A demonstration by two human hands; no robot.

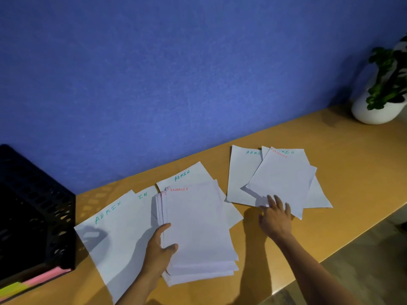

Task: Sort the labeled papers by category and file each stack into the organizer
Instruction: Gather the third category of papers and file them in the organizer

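Observation:
My left hand (pixel 159 245) grips the left edge of a stack of white sheets labeled FINANCE (pixel 198 230) in red, thumb on top. Beneath and to the left of the stack lie sheets labeled ADMIN (pixel 114 234) in green; another ADMIN sheet (pixel 187 175) pokes out behind the stack. To the right, a loose FINANCE sheet (pixel 284 179) lies tilted over two ADMIN sheets (pixel 240 172). My right hand (pixel 276 216) rests with fingers spread on the lower left corner of that loose FINANCE sheet. The black mesh organizer (pixel 33 208) stands at the far left.
The papers lie on a wooden desk (pixel 343 164) against a blue wall. A white pot with a green plant (pixel 378 104) stands at the far right. Pink and yellow sticky notes (pixel 28 282) lie in front of the organizer. The desk's front edge runs diagonally at lower right.

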